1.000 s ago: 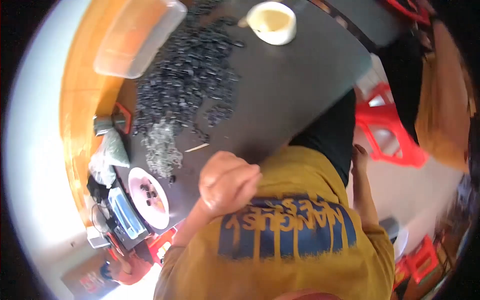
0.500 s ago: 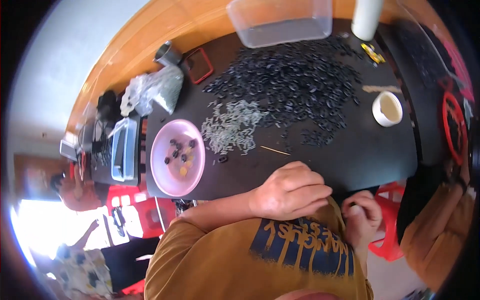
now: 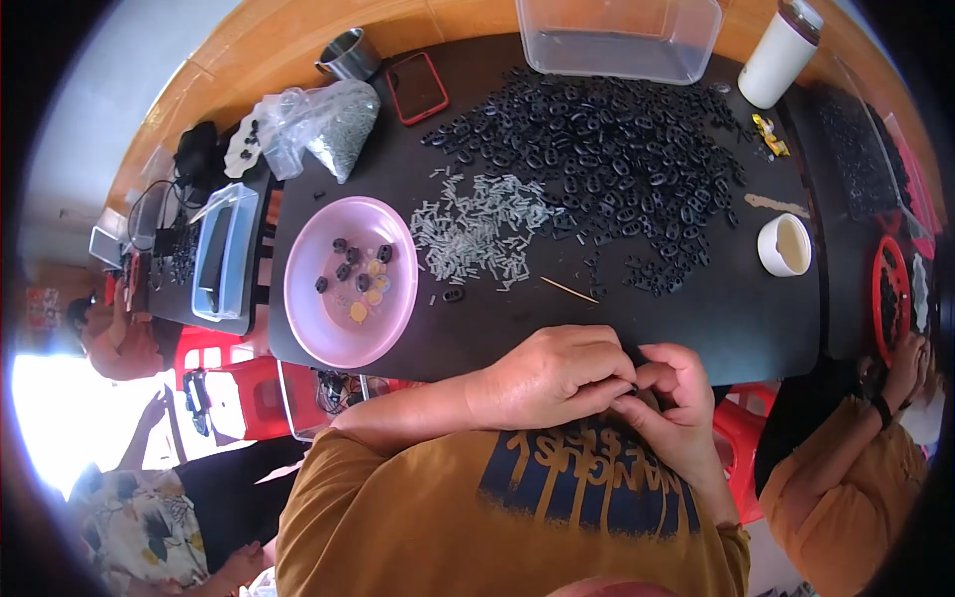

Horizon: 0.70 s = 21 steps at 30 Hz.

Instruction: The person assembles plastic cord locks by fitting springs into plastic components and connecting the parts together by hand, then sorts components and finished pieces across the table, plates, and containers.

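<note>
At the table's near edge my left hand [image 3: 557, 376] and my right hand [image 3: 678, 400] meet fingertip to fingertip. Between them is a small black plastic part [image 3: 631, 391], pinched and mostly hidden by the fingers. Just beyond my left hand a thin wooden stick [image 3: 569, 290] lies on the dark table [image 3: 736, 328]. Past the stick are a pile of small clear-grey pins [image 3: 477, 234] and a large heap of black oval plastic parts [image 3: 617, 149]. A pink bowl [image 3: 300, 289] to the left holds several black pieces and some yellowish round bits.
A clear plastic bin [image 3: 622, 62], white bottle [image 3: 779, 60] and white tape roll [image 3: 784, 246] stand around the heap. At back left are a red-edged phone [image 3: 418, 90], metal cup [image 3: 350, 57] and bag of pins [image 3: 343, 124]. Co-workers sit on both sides; a red basket [image 3: 888, 298] is rightward.
My right hand has risen to meet my left, and the black part now shows between their fingertips. The view has shifted slightly, showing more of the table's far side.
</note>
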Motion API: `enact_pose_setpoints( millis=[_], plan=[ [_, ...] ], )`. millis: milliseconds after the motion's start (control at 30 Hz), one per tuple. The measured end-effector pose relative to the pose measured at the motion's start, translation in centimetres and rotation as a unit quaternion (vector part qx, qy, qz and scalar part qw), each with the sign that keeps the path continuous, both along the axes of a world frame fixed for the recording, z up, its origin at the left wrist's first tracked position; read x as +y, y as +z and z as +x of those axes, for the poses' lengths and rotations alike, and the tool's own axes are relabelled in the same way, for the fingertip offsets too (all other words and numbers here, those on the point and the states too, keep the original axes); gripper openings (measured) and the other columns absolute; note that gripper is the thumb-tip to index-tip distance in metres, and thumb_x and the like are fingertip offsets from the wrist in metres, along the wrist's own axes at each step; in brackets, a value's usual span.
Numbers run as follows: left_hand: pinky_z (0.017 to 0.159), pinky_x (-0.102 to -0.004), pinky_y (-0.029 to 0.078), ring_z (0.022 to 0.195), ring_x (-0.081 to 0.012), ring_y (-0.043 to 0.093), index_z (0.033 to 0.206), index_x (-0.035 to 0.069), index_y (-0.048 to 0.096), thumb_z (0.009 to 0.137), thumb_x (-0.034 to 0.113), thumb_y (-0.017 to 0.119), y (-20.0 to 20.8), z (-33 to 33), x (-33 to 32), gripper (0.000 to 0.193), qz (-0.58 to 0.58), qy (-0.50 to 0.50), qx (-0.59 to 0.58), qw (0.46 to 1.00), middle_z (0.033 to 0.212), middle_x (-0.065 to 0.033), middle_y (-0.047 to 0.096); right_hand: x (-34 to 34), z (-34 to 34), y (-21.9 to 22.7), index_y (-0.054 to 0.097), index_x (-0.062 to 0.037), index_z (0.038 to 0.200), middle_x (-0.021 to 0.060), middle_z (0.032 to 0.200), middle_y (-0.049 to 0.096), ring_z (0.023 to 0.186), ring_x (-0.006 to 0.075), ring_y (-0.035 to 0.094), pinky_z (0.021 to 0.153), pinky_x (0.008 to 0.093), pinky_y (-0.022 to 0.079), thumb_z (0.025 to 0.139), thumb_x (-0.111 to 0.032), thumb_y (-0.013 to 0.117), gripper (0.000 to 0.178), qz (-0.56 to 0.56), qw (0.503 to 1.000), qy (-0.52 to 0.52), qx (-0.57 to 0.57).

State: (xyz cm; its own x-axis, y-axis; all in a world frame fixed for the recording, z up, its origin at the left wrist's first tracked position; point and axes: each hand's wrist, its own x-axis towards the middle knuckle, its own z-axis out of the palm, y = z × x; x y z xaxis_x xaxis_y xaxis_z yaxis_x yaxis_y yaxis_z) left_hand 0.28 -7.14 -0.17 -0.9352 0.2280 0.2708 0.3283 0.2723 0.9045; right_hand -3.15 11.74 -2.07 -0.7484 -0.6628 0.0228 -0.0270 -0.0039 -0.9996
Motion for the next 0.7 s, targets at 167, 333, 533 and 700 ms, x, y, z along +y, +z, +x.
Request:
enact_pose_setpoints(
  millis=[167,333,533,700],
  plan=[
    [0.053,-0.0319,0.044,0.061,-0.0234,0.055,0.075,0.005,0.056,0.070,0.001,0.062,-0.7,0.0,-1.1,0.009,-0.053,-0.002,0.100,0.994,0.068,-0.0064,0.052,-1.1,-0.4,0.8,0.044,-0.0014,0.111,0.0077,0.084,0.064,0.074,0.0104,0.061,0.065,0.0218,0.048,0.073,0.000,0.070,0.046,0.057,0.997,0.032,0.043],
    [0.052,-0.0311,0.045,0.060,-0.0229,0.054,0.076,0.004,0.056,0.069,-0.002,0.062,-1.0,0.8,-2.6,0.011,-0.011,0.045,0.085,0.995,0.069,-0.0062,0.053,-3.2,-1.6,2.1,0.048,-0.0021,0.108,0.0075,0.086,0.064,0.076,0.0106,0.061,0.067,0.0237,0.048,0.075,-0.002,0.068,0.039,0.103,0.989,0.080,0.074],
    [0.055,-0.0266,0.043,0.064,-0.0177,0.055,0.088,0.002,0.061,0.072,-0.007,0.059,-1.9,2.8,-5.6,0.018,0.025,0.187,0.093,0.978,0.075,-0.0075,0.058,-12.8,-8.3,5.3,0.057,-0.0003,0.087,0.0055,0.073,0.061,0.064,0.0084,0.056,0.058,0.0235,0.045,0.079,-0.004,0.061,0.009,0.092,0.976,0.070,0.182],
    [0.056,-0.0283,0.045,0.065,-0.0194,0.056,0.088,0.001,0.061,0.072,-0.007,0.060,-2.1,2.8,-6.5,0.019,0.048,0.163,0.083,0.982,0.077,-0.0089,0.058,-25.0,-17.1,3.2,0.059,-0.0011,0.087,0.0109,0.075,0.062,0.069,0.0192,0.061,0.064,0.0311,0.047,0.078,-0.012,0.061,0.014,0.077,0.967,0.032,0.240]
  ],
)
